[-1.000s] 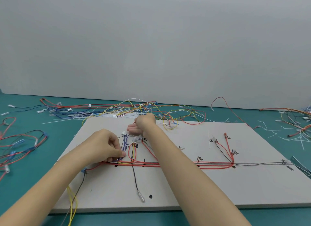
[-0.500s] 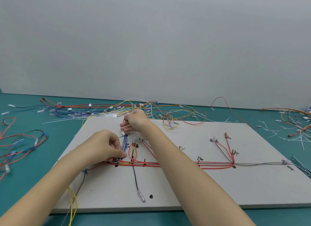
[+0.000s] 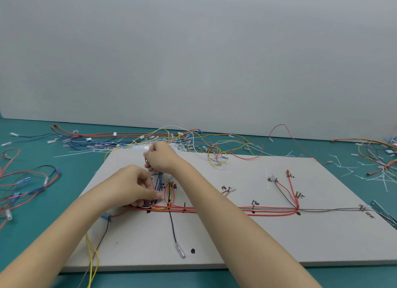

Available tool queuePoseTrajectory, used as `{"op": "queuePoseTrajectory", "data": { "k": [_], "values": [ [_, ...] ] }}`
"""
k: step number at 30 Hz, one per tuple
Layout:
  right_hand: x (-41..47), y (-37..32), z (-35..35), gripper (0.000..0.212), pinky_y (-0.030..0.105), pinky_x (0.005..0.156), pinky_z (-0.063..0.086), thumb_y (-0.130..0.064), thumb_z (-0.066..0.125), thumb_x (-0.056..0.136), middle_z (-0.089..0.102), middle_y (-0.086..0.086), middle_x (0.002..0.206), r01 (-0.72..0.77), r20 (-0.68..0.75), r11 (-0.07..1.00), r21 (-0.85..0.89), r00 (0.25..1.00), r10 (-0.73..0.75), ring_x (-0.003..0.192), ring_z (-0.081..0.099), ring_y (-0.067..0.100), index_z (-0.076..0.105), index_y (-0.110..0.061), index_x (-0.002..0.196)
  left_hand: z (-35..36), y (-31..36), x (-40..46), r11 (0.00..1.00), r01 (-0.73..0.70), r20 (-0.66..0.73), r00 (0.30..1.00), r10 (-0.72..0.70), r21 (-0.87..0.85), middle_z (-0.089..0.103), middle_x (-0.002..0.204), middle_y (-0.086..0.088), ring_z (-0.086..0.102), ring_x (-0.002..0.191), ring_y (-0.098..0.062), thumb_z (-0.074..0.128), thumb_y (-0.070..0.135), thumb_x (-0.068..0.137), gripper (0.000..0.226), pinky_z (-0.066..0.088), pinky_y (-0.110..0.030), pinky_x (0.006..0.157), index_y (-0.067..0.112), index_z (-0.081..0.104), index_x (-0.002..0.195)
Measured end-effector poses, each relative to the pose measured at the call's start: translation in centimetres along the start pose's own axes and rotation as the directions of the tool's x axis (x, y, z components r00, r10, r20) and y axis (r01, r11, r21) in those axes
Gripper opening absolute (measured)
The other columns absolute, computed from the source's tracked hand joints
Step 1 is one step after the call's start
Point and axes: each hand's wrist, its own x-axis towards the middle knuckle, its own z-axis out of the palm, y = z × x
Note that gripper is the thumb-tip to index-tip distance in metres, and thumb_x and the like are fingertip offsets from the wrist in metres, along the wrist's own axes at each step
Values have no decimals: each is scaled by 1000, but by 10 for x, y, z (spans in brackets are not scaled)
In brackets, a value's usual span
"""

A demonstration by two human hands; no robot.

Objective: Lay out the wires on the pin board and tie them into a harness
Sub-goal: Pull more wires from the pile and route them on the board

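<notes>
A pale pin board (image 3: 257, 240) lies on the teal table. A bundle of red wires (image 3: 268, 211) runs left to right across it, with branches going up at marked pins. My left hand (image 3: 133, 186) pinches the blue wires (image 3: 160, 181) where they bend into the bundle, near the board's left side. My right hand (image 3: 160, 156) is curled round the far end of those blue wires, higher up the board. What lies inside its fist is hidden. A black wire (image 3: 173, 229) with a clear terminal hangs down toward the front edge.
A tangle of loose yellow, red, blue and white wires (image 3: 193, 141) lies behind the board. More wires (image 3: 23, 182) sit on the table at left, and wires with cut white ties (image 3: 376, 159) at right. Yellow wires (image 3: 92, 264) trail off the board's front left edge.
My right hand has drawn back up the board and to the left with the blue wire ends, pulling them straighter. My left hand has stayed pinched at the bend.
</notes>
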Motion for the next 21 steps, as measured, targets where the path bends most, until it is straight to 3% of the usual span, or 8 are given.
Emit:
{"op": "queuePoseTrajectory", "data": {
  "k": [3, 5, 7, 10, 14, 17, 18, 21],
  "values": [
    [-3, -1, 9, 25, 38, 66, 47, -6, 49, 91, 62, 23, 74, 70, -12, 974, -215, 997, -74, 72, 55, 34, 55, -1, 67, -10, -3, 0, 997, 47, -53, 997, -50, -56, 72, 63, -7, 67, 51, -15, 74, 16, 82, 18, 46, -19, 42, 4, 66, 73],
    [-5, -2, 14, 14, 33, 63, 43, -5, 50, 87, 59, 18, 76, 102, 3, 947, -304, 994, -106, 75, 53, 33, 58, -2, 75, -17, -6, 0, 995, 79, -114, 990, -86, -62, 71, 61, -5, 69, 53, -17, 63, 7, 85, 14, 45, -20, 41, 3, 68, 72],
    [-6, -6, 16, 8, 30, 60, 39, -3, 53, 84, 53, 13, 70, 124, 16, 925, -359, 992, -127, 74, 50, 32, 57, -3, 77, -24, -8, 0, 989, 108, -163, 979, -123, -100, 68, 56, -2, 65, 46, -14, 60, 7, 86, 16, 45, -19, 40, 3, 71, 74],
    [-7, -10, 17, 11, 30, 62, 37, -8, 62, 83, 51, 11, 74, 100, -12, 920, -378, 993, -113, 76, 49, 30, 55, -6, 75, -30, -9, 2, 966, 138, -179, 967, -179, -218, 70, 67, -10, 61, 43, -15, 53, 9, 93, 23, 45, -20, 38, 2, 70, 79],
    [-8, -15, 13, 12, 29, 59, 40, -9, 61, 83, 63, 13, 76, 18, -22, 962, -272, 999, -25, 73, 52, 30, 59, -1, 73, -29, -10, 4, 919, 142, -193, 955, -225, -367, 72, 75, -14, 66, 48, -22, 51, 11, 93, 24, 53, -25, 43, 1, 70, 82],
    [-9, -19, 7, 11, 29, 56, 43, -5, 54, 84, 63, 13, 67, -94, 52, 992, -85, 994, 99, 57, 51, 24, 62, 2, 80, -32, -11, 6, 889, 149, -189, 949, -251, -432, 75, 72, -9, 71, 55, -26, 51, 16, 92, 22, 58, -39, 66, 5, 69, 86],
    [-9, -20, 6, 11, 27, 53, 40, -2, 52, 84, 60, 13, 62, -135, 76, 991, -21, 988, 136, 51, 46, 23, 58, 1, 75, -32, -12, 7, 882, 149, -190, 948, -257, -447, 75, 72, -9, 71, 57, -26, 51, 16, 93, 20, 58, -39, 66, 6, 68, 88],
    [-11, -23, 4, 10, 23, 49, 37, 1, 51, 86, 57, 14, 64, -249, 128, 962, 116, 964, 234, 47, 43, 20, 56, 0, 78, -27, -13, 9, 872, 145, -200, 943, -265, -468, 73, 82, -12, 71, 53, -24, 53, 16, 94, 14, 51, -24, 40, 7, 64, 95]
  ]
}}
